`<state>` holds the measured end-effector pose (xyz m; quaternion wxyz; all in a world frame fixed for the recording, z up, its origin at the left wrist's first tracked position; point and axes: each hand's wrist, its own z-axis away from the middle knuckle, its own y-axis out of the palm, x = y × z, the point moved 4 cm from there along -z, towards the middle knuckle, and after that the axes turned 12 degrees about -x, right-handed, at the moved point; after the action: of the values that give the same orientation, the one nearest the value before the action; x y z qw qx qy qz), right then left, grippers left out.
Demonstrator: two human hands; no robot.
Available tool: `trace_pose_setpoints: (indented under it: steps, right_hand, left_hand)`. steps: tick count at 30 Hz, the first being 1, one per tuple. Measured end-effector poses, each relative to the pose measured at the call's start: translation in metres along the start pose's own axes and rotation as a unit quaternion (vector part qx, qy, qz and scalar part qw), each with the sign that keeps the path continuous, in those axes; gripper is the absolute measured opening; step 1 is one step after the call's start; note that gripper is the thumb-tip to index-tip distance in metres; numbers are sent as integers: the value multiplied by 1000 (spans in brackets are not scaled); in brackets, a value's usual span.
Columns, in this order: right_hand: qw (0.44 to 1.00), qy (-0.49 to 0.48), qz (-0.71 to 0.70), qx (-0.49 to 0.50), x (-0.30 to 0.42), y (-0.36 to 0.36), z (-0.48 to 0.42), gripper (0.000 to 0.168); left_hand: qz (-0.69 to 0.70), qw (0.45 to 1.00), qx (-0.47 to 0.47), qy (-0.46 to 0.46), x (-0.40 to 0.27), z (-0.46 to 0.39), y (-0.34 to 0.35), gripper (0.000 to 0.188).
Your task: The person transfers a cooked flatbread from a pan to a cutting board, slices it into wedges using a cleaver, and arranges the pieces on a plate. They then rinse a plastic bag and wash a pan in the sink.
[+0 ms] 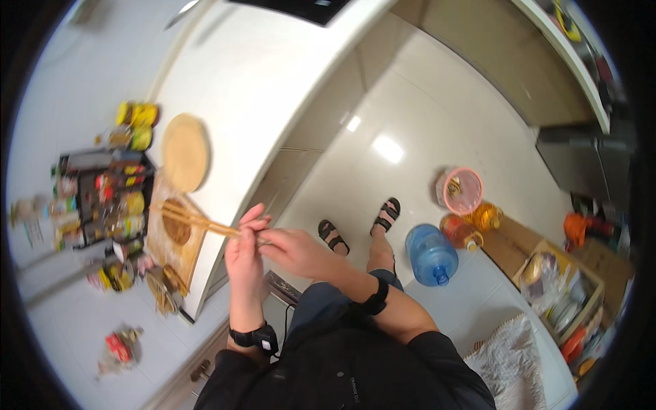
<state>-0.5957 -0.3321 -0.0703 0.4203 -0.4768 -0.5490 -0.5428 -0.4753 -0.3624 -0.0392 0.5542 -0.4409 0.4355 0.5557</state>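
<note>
Several wooden chopsticks (210,224) run in a bundle between my hands, their far ends pointing left over the counter. My left hand (242,259) closes around them near their thick ends. From the right, my right hand (292,251) meets it with its fingertips on the same ends, which the fingers partly hide. Beneath the chopstick tips, a round container with brown contents (177,230) sits on a rectangular wooden board (192,269) dusted with white powder. A pale round wooden board (185,152) lies beside it on the white counter (246,97).
Bottles and jars fill a black rack (87,182) by the wall. Another holder with chopsticks (163,292) stands at the counter's corner. On the floor side are a pink-rimmed bin (464,190), a blue water jug (432,254), oil bottles (461,231) and an open box (579,302).
</note>
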Motion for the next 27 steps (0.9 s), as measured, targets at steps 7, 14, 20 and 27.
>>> trace_pose_setpoints:
  steps: [7,14,20,27]
  right_hand:
    - [991,-19,89,100,38,115,-21,31]
    - [965,-75,233,100,42,212,-56,25]
    - [890,-125,437,30,-1,186,-131,24]
    - [760,-185,619,62,-39,147,-235,23]
  left_hand:
    - [42,993,-111,-22,-23,10,-114,35]
    - [74,986,-142,-57,-43,-3,-204,48]
    - [84,960,-227,-138,-27,-13,-262,57]
    - [104,935,-306,-146,-10,-39,-300,53]
